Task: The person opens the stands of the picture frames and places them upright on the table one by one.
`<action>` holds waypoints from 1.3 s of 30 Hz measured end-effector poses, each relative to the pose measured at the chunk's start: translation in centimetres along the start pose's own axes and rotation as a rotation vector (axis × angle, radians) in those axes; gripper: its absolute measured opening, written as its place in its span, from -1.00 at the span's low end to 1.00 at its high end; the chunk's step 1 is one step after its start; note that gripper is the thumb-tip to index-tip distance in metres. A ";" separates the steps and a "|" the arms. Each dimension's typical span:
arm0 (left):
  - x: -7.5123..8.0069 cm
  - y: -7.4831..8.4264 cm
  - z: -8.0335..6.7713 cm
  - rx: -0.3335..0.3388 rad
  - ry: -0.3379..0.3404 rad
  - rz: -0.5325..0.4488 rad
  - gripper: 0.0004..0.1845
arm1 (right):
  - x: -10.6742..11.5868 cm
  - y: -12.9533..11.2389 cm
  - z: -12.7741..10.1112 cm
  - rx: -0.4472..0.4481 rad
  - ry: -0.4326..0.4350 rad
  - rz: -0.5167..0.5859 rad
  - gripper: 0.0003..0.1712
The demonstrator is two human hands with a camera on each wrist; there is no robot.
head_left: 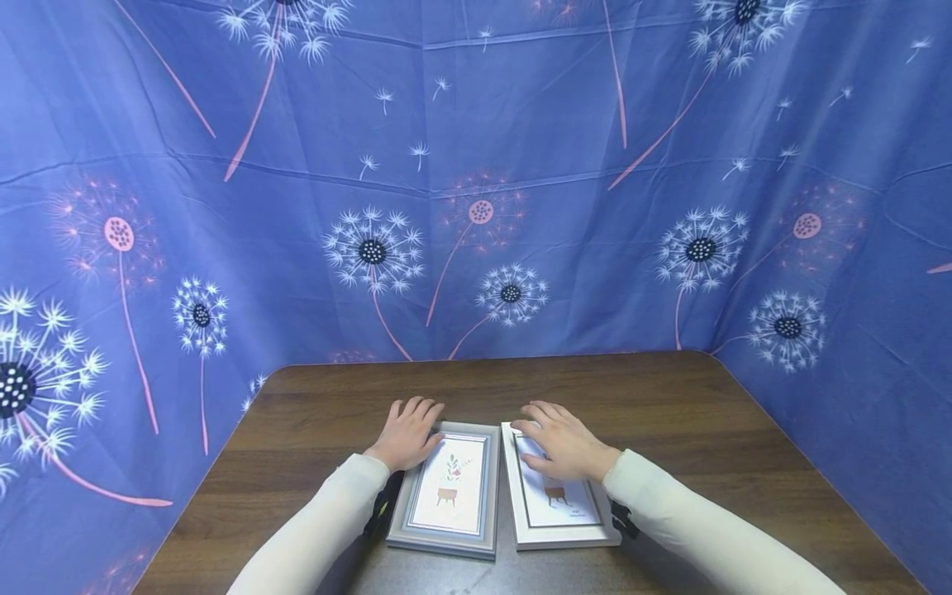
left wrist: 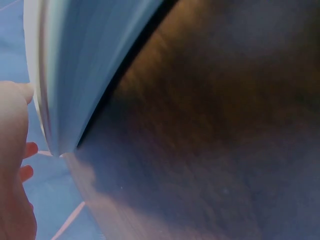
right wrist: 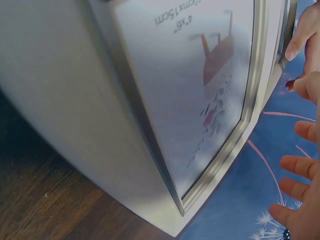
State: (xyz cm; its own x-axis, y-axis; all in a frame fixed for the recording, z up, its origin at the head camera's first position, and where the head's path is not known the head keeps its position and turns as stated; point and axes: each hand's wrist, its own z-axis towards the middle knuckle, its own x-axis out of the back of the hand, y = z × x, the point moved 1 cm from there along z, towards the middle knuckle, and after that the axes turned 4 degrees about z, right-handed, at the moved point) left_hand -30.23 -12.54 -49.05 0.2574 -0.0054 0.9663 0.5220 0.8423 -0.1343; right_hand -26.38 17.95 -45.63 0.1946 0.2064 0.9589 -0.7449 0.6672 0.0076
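Note:
Two picture frames lie face up side by side on the table, a narrow gap between them. The grey frame (head_left: pixel 487 504) on the left shows a potted plant print; the white frame (head_left: pixel 567 541) on the right holds a similar print marked 4"x6". My left hand (head_left: pixel 405 435) is at the grey frame's upper left corner, fingers extended, thumb over its edge. Over the upper part of the white frame is my right hand (head_left: pixel 565 444), fingers spread, hiding part of its print. In the right wrist view, those fingers (right wrist: pixel 295 187) are straight and apart with nothing between them.
The brown wooden table (head_left: pixel 312 438) extends around both frames. Behind it and along its sides hangs a blue cloth (head_left: pixel 595 124) with dandelion patterns. Dark wrist gear (head_left: pixel 623 519) shows beside the right sleeve (head_left: pixel 699 516).

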 end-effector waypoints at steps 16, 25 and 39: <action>-0.9 0.1 0.6 -0.089 -0.008 -0.042 -0.55 | -1.0 0.4 0.3 0.039 0.007 -0.045 -0.47; -1.5 0.3 0.9 -0.058 -0.025 -0.006 -0.59 | -1.3 0.5 0.6 0.089 0.061 -0.060 -0.50; -1.8 0.6 1.0 -0.056 0.010 0.034 -0.68 | -1.1 0.3 0.3 0.065 0.046 -0.049 -0.49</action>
State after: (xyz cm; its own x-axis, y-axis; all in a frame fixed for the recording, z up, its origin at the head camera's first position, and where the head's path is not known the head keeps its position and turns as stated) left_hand -31.14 -11.51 -50.62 0.2833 0.0171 0.9589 0.5573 0.8107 -0.1791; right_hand -26.99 17.75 -46.61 0.2597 0.2083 0.9430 -0.7736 0.6294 0.0740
